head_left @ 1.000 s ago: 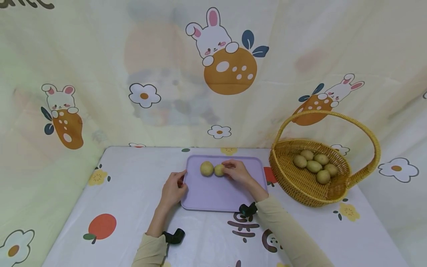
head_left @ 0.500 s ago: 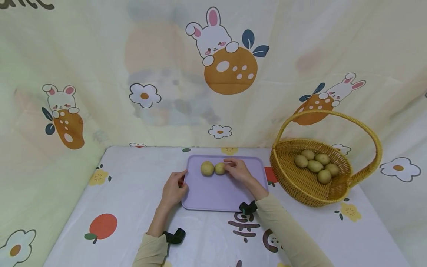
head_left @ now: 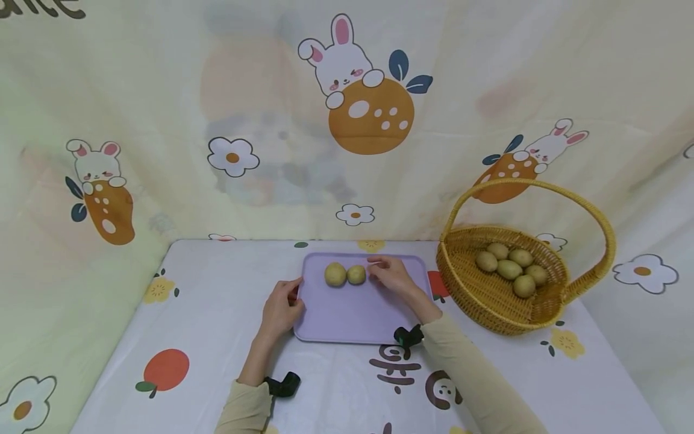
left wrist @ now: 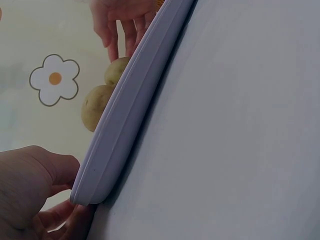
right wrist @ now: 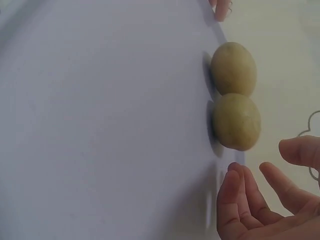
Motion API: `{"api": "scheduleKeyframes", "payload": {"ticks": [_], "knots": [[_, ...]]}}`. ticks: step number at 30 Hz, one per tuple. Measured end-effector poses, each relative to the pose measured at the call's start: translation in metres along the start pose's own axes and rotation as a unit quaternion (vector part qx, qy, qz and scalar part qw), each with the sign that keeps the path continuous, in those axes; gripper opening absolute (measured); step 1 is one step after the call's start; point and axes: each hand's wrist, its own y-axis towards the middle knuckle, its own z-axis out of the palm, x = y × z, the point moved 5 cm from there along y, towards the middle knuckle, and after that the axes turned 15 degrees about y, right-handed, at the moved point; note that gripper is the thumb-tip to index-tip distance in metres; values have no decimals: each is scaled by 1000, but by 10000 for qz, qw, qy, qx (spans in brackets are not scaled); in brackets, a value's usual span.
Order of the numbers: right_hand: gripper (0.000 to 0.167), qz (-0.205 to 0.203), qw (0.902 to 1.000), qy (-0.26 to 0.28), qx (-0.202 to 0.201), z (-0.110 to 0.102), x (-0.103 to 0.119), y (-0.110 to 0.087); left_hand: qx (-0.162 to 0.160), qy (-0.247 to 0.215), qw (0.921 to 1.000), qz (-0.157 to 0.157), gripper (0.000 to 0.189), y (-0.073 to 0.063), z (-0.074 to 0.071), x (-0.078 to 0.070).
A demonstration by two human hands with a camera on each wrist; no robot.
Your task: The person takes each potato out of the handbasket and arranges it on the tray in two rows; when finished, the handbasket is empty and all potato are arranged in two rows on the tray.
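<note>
Two round yellowish potatoes, a larger left potato (head_left: 335, 275) and a smaller right potato (head_left: 356, 275), sit side by side near the back of a lavender tray (head_left: 347, 316). My left hand (head_left: 281, 307) pinches the tray's left edge; the left wrist view shows the thumb (left wrist: 62, 167) at the rim and fingers below. Just right of the smaller potato, my right hand (head_left: 391, 274) hovers over the tray with parted fingers. In the right wrist view a small gap separates those fingertips (right wrist: 235, 172) from the potato, and nothing is held.
On the right stands a yellow wicker basket (head_left: 477, 310) with a tall arched handle (head_left: 606, 241). Several potatoes (head_left: 508, 269) lie inside it. A patterned cloth covers the table (head_left: 217, 337), and a printed curtain (head_left: 293, 199) hangs behind.
My right hand has let go of the smaller potato and moved slightly right, away from it. The left hand, tray and larger potato have stayed in place.
</note>
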Motion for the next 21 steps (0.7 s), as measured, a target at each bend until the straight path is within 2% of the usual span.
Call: {"api": "scheduleKeyframes", "payload": {"ticks": [9,15,21], "knots": [[39,7,9997,234,17,-18,8,-2,-1,-3,10000,-15,53,0,0,1],[38,-241,9997,23,44,-36,21,-8,-19,-5,10000,-7,52,-1,0,0],[41,-41,10000,-12,-76,-60,33,-15,-1,-2,10000,-12,53,-1,-1,0]]}}
